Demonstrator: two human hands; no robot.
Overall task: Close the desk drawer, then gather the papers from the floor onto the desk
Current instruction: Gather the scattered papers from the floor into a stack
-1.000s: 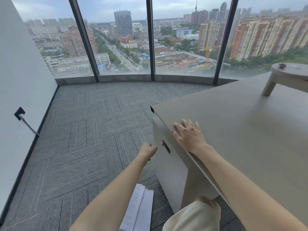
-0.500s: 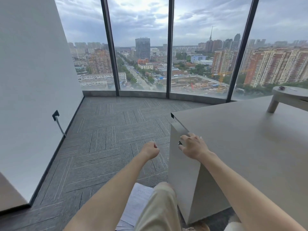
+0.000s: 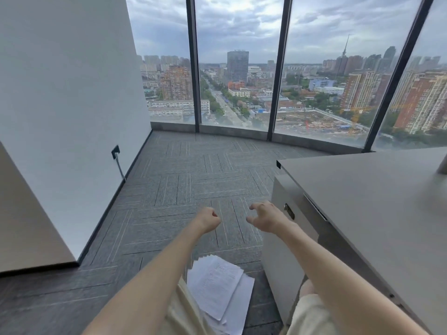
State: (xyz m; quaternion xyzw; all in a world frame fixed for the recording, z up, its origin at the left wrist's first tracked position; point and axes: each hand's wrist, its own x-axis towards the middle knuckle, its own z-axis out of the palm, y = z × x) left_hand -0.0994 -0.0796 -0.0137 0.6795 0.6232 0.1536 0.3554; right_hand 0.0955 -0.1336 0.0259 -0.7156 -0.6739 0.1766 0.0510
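— While both arms reach forward over the carpet, what are the hands doing?

— The left hand (image 3: 208, 220) is curled into a loose fist with nothing in it. The right hand (image 3: 264, 217) has its fingers spread and bent like a claw, and it too holds nothing. Both hang in the air above the grey carpet tiles (image 3: 183, 189), near each other but apart.

— And the drawer?

— The drawer front (image 3: 290, 228) sits at the left end of the desk (image 3: 362, 194), under the overhang of the top. A small dark lock plate (image 3: 289, 211) shows on its face, just to the right of the right hand; the hand is not touching it. The front looks flush with the cabinet, though from this steep angle I cannot be sure it is fully shut.

— Where are the papers?

— The papers (image 3: 217, 288) lie on the floor, in a loose overlapping stack of white printed sheets, between the person's knees in pale trousers and just left of the desk's base. Part of the stack is hidden by the left forearm and leg.

— Anything else around?

— A white wall (image 3: 67, 105) stands on the left with a dark socket (image 3: 115, 152) low on it, and tall windows (image 3: 237, 68) look over a city ahead.
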